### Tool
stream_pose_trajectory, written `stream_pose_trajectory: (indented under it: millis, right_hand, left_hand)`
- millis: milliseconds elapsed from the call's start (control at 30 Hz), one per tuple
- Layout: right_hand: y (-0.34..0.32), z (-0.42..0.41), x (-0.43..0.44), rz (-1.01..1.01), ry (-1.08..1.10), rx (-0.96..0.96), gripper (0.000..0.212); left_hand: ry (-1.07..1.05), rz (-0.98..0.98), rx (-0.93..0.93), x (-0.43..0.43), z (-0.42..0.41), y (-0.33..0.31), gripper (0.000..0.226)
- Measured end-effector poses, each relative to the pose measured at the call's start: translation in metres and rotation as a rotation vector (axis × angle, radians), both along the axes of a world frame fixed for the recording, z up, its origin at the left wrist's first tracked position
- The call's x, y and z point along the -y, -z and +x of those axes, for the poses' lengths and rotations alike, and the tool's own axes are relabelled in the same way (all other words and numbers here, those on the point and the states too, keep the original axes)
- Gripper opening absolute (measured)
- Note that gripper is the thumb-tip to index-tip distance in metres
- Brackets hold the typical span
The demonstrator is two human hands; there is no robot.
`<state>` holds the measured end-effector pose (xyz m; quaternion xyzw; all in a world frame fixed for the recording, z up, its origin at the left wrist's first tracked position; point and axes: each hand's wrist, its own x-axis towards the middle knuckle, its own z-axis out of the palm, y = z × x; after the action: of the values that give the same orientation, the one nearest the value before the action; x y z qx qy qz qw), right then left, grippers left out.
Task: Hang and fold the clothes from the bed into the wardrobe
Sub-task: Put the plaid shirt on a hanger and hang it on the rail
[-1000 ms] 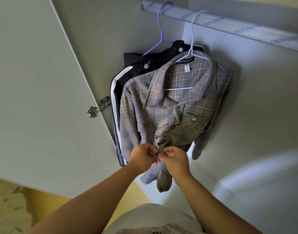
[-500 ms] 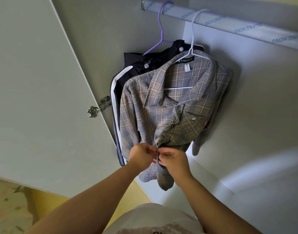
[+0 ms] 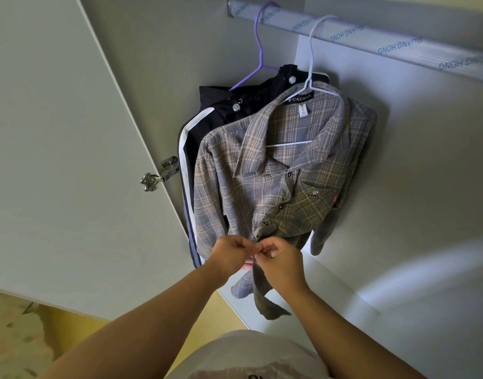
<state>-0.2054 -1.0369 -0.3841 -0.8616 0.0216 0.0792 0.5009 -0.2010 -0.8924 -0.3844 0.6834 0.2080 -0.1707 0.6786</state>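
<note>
Both hands (image 3: 259, 254) pinch the hanging plaid shirt's (image 3: 284, 170) front.

The plaid shirt (image 3: 262, 192) reads CAESAR on its black neck label (image 3: 300, 98) and on its chest pocket (image 3: 313, 196); the hanging rail (image 3: 371, 41) repeats GUANG HONG, upside down

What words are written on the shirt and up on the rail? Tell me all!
"GUANG HONG": repeated upside down along the silver hanging rail.
"CAESAR": black neck label of the grey-and-tan plaid shirt.
"CAESAR": stitched on the shirt's chest pocket.
Small white size tag: too small to read.
Red pocket tab: unreadable.
</note>
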Motion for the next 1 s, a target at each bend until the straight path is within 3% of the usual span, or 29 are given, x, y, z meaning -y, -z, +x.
stream_pose_trajectory:
  millis: [133, 333, 600, 767, 833, 933, 1000]
  right_hand:
    - [0.0, -0.004, 0.001, -0.001, 0.04, 0.03, 0.022]
    - [0.009, -0.004, 0.001, -0.084, 0.033, 0.096, 0.008]
    - [0.012, 0.001, 0.0, -0.127, 0.049, 0.11, 0.008]
    - [0.008, 0.003, 0.0, -0.005, 0.131, -0.091, 0.006]
    - [0.008, 0.007, 0.0, 0.119, 0.182, -0.259, 0.011]
    - [0.01, 0.011, 0.001, 0.486, 0.285, -0.543, 0.014]
    - [0.015, 0.013, 0.002, 0.465, 0.297, -0.657, 0.011]
  left_hand:
    - [-0.027, -0.032, -0.035, 0.002, 0.003, 0.001, 0.014]
    - [-0.067, -0.012, -0.04, 0.004, 0.007, 0.006, 0.003]
    - [-0.125, -0.051, -0.063, 0.004, 0.009, 0.006, 0.005]
    - [-0.104, -0.015, -0.022, 0.007, 0.008, 0.006, 0.006]
    - [-0.105, 0.01, -0.006, 0.007, 0.01, 0.009, 0.01]
    - [-0.078, 0.113, 0.02, 0.004, 0.012, 0.015, 0.012]
    - [-0.012, 0.214, 0.023, 0.002, 0.012, 0.017, 0.015]
